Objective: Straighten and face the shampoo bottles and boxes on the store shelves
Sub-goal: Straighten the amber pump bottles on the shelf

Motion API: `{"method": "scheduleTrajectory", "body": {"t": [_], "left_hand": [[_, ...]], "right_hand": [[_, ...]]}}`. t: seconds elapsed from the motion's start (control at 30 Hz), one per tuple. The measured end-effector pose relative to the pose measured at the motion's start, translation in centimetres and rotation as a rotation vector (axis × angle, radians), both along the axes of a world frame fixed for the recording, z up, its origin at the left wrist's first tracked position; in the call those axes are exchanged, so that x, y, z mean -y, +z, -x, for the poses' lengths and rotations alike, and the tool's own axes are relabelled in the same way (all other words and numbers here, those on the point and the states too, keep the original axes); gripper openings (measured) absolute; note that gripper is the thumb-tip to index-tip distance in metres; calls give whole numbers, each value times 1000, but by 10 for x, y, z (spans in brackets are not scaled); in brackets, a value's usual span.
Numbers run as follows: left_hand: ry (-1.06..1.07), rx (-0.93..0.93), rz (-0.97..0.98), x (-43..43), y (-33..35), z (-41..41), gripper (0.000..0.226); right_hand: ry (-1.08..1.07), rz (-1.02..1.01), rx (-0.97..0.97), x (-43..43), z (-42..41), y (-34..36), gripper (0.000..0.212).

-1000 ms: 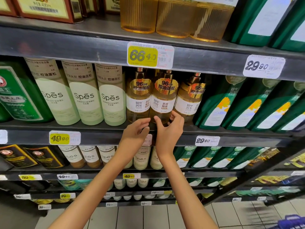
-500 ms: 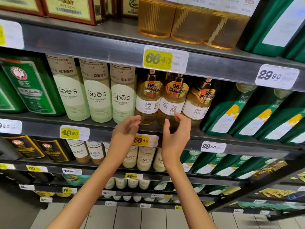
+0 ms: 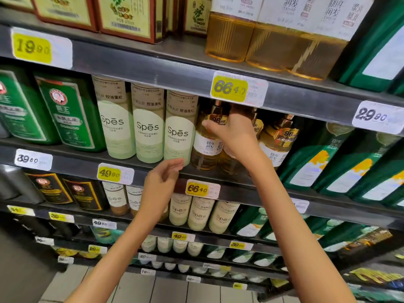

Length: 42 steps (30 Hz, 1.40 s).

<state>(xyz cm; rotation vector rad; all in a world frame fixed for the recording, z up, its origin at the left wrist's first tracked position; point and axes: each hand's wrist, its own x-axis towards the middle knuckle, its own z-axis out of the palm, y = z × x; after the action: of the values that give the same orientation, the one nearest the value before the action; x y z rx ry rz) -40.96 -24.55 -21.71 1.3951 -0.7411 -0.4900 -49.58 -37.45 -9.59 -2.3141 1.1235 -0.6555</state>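
Observation:
Three amber pump bottles stand on the middle shelf under a 66.40 tag. My right hand (image 3: 235, 134) grips the middle amber bottle (image 3: 228, 164) around its upper body and hides most of it. The left amber bottle (image 3: 206, 145) and the right amber bottle (image 3: 278, 142) flank it. My left hand (image 3: 162, 182) hovers with relaxed fingers in front of the shelf edge (image 3: 76, 165), just below the rightmost of three pale green Spes bottles (image 3: 179, 127), holding nothing.
Green bottles (image 3: 72, 114) stand at the left, dark green pouches (image 3: 341, 162) at the right. The shelf above carries boxes (image 3: 126, 16) and large amber bottles (image 3: 269, 38). Lower shelves hold more Spes bottles (image 3: 197, 213). Tiled floor shows below.
My right hand rose from the shelf edge and closed around the middle amber bottle. My left hand dropped slightly and drew off to the left. The camera came closer to the shelf.

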Motion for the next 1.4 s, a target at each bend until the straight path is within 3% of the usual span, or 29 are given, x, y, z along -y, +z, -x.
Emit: {"method": "scheduleTrajectory", "body": {"t": [0.1, 0.27, 0.33, 0.57, 0.73, 0.97, 1.03, 1.1, 1.13, 1.27, 1.4], "left_hand": [[15, -12, 7, -4, -2, -2, 26], [39, 10, -7, -12, -4, -2, 28], [29, 20, -17, -15, -5, 1, 30], [-6, 35, -38, -23, -8, 14, 30], [-32, 69, -68, -34, -10, 24, 32], [-52, 157, -112, -53, -14, 38, 26], [-61, 182, -148, -60, -13, 45, 53], [-119, 167, -230, -68, -14, 60, 89], [-148, 145, -254, -72, -16, 70, 96], [-151, 18, -212, -87, -39, 93, 68], [-192, 24, -352, -91, -51, 88, 50]], "right_hand": [[12, 12, -135, 1, -6, 0, 49], [29, 88, -80, -2, -1, -8, 40], [28, 152, -2, -7, 6, -16, 32], [266, 172, 415, -25, 30, -50, 70], [154, -27, 462, -26, 35, -60, 85], [137, 152, 576, -59, 48, -59, 74], [150, 35, 619, -74, 54, -55, 67], [146, -215, 638, -87, 59, -57, 62], [138, -346, 633, -93, 62, -62, 62], [43, -601, 613, -117, 72, -91, 75], [-33, -756, 533, -117, 76, -114, 65]]}}
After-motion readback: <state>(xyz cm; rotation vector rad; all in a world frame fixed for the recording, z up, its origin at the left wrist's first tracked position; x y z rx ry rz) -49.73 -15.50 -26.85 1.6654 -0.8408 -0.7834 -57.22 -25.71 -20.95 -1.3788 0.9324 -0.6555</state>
